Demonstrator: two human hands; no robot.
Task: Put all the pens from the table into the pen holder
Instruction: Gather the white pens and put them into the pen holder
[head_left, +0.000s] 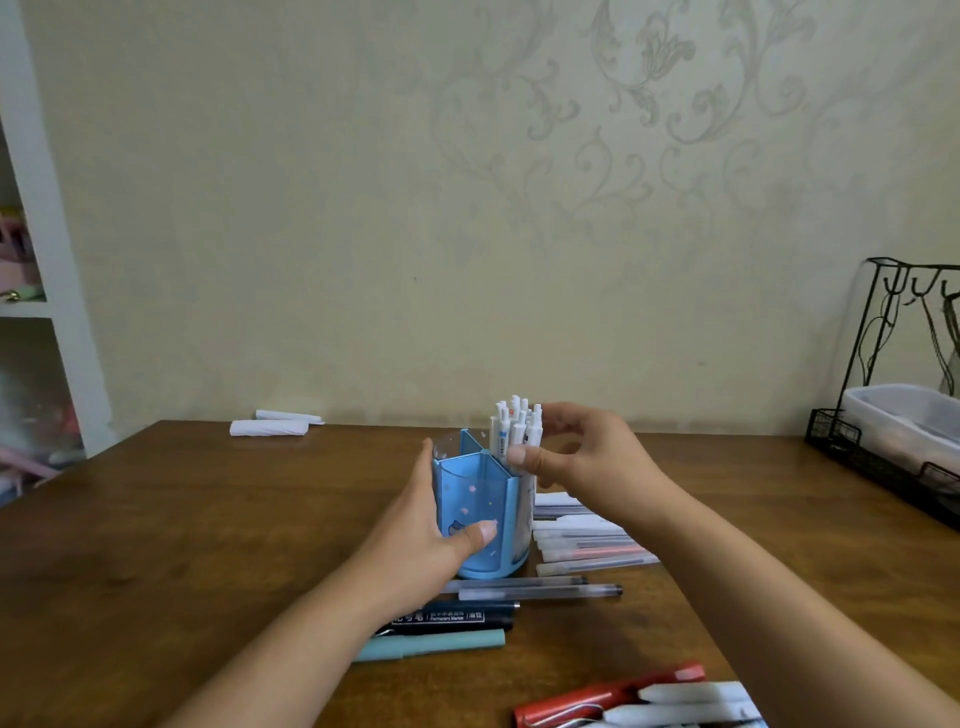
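The left hand (441, 525) gripped the blue plastic compartmented pen holder (480, 514), apparently steadying it, while the right hand (582, 457) pinched a bundle of white pens (517, 431) standing in its rear compartment; many pens (587, 545) remained on the wooden table (208, 519).

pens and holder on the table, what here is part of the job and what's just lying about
Job: blue pen holder, white pens in it, translucent pens, black marker, teal pen, red pen.

Lying about: folded white paper, black wire rack.

A brown wooden table (208, 519) meets a pale wall (311, 208) (faint scroll pattern), white shelving (47, 249) beside.
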